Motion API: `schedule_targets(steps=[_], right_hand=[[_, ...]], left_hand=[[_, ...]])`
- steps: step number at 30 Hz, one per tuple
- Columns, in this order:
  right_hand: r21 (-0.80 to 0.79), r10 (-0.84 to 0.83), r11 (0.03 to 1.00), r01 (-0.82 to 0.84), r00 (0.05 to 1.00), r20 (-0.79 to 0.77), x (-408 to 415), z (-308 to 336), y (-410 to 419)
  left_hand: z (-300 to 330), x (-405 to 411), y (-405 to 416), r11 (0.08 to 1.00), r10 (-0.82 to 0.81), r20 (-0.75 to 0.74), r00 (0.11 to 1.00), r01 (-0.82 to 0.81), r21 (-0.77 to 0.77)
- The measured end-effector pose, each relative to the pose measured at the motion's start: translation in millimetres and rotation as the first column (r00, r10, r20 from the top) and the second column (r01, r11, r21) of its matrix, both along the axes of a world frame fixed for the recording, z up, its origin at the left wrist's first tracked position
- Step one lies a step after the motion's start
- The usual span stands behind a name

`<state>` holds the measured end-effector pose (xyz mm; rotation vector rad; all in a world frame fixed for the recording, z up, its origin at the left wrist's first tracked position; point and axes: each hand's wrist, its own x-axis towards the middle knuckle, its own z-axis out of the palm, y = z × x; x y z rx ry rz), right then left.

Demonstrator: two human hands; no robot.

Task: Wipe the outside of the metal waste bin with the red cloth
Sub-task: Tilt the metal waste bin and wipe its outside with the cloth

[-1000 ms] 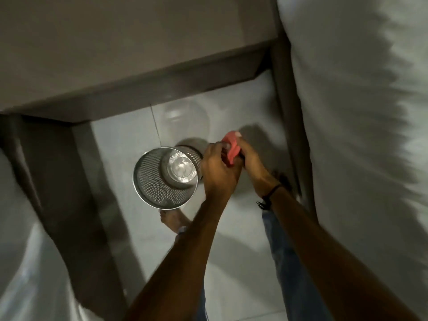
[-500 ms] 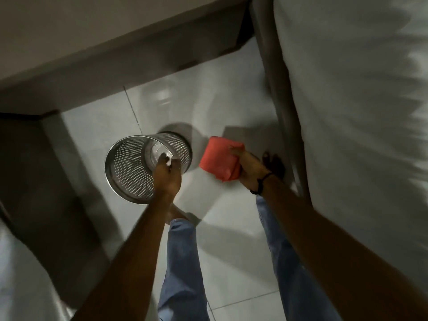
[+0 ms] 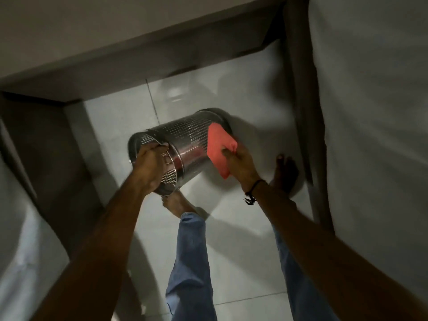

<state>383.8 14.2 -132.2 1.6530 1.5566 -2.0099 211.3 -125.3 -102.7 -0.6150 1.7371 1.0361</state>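
Note:
The perforated metal waste bin (image 3: 185, 140) is tilted almost onto its side above the tiled floor, open mouth toward the lower left, base toward the upper right. My left hand (image 3: 149, 166) grips the bin's rim at the mouth and holds it up. My right hand (image 3: 239, 164) presses the folded red cloth (image 3: 218, 148) flat against the bin's outer wall near the base end. A dark cord bracelet sits on my right wrist.
Pale glossy floor tiles (image 3: 243, 205) lie below. My bare feet (image 3: 178, 205) and blue jeans legs stand under the bin. A dark wooden bed frame (image 3: 303, 112) with white bedding runs along the right; a dark ledge and wall close off the top and left.
The bin went from standing upright to tilted nearly sideways, lifted by my left hand at its rim. My right hand brought the red cloth from beside the bin onto its outer wall.

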Motion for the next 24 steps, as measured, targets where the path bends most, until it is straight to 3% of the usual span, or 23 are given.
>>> schedule_targets(steps=[5, 9, 14, 21, 24], right_hand=[[0.362, 0.353, 0.884, -0.294, 0.929, -0.107, -17, 27, -38], [0.476, 0.664, 0.679, -0.559, 0.745, -0.072, -22, 30, -67], [0.515, 0.727, 0.605, -0.607, 0.685, -0.045, -46, 28, -72], [0.493, 0.769, 0.538, -0.684, 0.637, 0.045, -89, 21, -63], [0.49, 0.841, 0.433, -0.757, 0.534, 0.083, -75, 21, -80]], left_hand=[[3, -9, -8, 0.964, 0.052, 0.077, 0.996, -0.07, 0.255], [3, -11, -8, 0.898, 0.224, 0.069, 0.972, -0.233, 0.373], [10, -7, -7, 0.797, 0.386, 0.174, 0.906, -0.422, 0.432], [14, -3, -17, 0.864, 0.265, 0.192, 0.945, -0.321, 0.387], [8, -17, -22, 0.871, 0.34, 0.172, 0.925, -0.378, 0.314]])
